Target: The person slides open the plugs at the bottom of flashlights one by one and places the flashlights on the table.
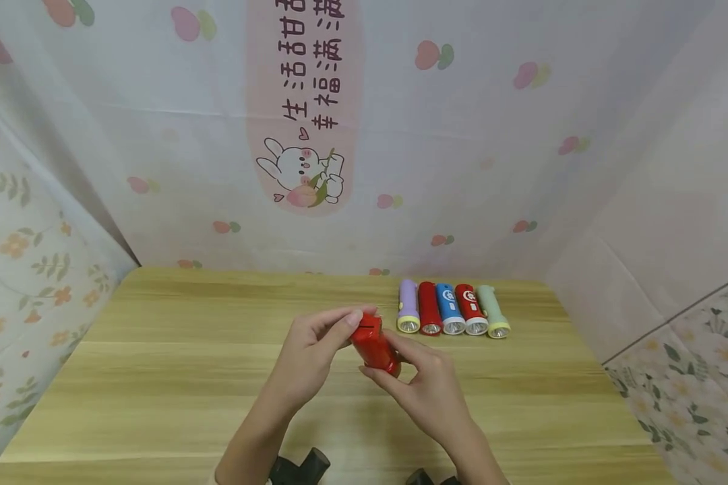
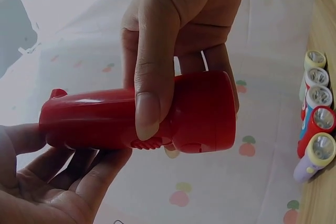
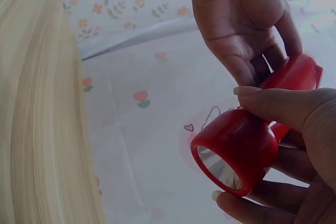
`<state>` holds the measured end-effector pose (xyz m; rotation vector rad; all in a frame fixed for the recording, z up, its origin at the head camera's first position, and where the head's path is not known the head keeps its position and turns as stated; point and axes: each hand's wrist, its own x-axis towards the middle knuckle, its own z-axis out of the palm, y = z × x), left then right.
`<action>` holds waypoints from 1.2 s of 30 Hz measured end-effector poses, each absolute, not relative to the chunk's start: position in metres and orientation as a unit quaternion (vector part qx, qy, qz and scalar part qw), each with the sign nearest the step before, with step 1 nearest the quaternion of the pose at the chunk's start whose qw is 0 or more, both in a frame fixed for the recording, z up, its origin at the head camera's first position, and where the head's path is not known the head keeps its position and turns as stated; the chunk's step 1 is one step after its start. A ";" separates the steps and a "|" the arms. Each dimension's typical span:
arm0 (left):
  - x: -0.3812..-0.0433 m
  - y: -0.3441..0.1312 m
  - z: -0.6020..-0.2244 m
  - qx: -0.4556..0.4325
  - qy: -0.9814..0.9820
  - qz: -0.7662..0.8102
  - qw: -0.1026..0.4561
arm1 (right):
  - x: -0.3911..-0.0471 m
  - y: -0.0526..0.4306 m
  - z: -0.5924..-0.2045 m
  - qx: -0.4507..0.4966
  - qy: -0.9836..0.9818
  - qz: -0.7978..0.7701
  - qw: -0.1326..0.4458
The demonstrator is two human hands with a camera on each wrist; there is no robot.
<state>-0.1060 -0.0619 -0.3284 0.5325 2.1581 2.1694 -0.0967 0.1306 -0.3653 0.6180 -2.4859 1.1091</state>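
Red flashlight between curled fingers

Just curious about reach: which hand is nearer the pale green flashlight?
The right hand, to the left of the pale green flashlight, on its near side; the left hand is farther left.

The head view faces forward-down over the left hand and right hand; each nearer wrist view looks toward the opposite hand, sharing the red flashlight.
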 end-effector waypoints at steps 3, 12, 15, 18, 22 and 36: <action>-0.108 -0.061 -0.329 0.166 0.696 0.698 0.021 | -0.098 0.132 -0.366 0.226 -0.877 0.382 0.182; -0.113 -0.060 -0.334 0.159 0.667 0.728 0.026 | -0.099 0.134 -0.368 0.256 -0.876 0.353 0.206; -0.113 -0.059 -0.333 0.161 0.666 0.728 0.027 | -0.098 0.135 -0.366 0.251 -0.879 0.350 0.204; -0.113 -0.057 -0.333 0.162 0.660 0.733 0.026 | -0.097 0.136 -0.363 0.246 -0.885 0.341 0.200; -0.116 -0.055 -0.335 0.151 0.643 0.750 0.026 | -0.095 0.135 -0.360 0.231 -0.900 0.316 0.191; -0.120 -0.046 -0.339 0.134 0.609 0.781 0.040 | -0.099 0.141 -0.356 0.214 -0.914 0.294 0.181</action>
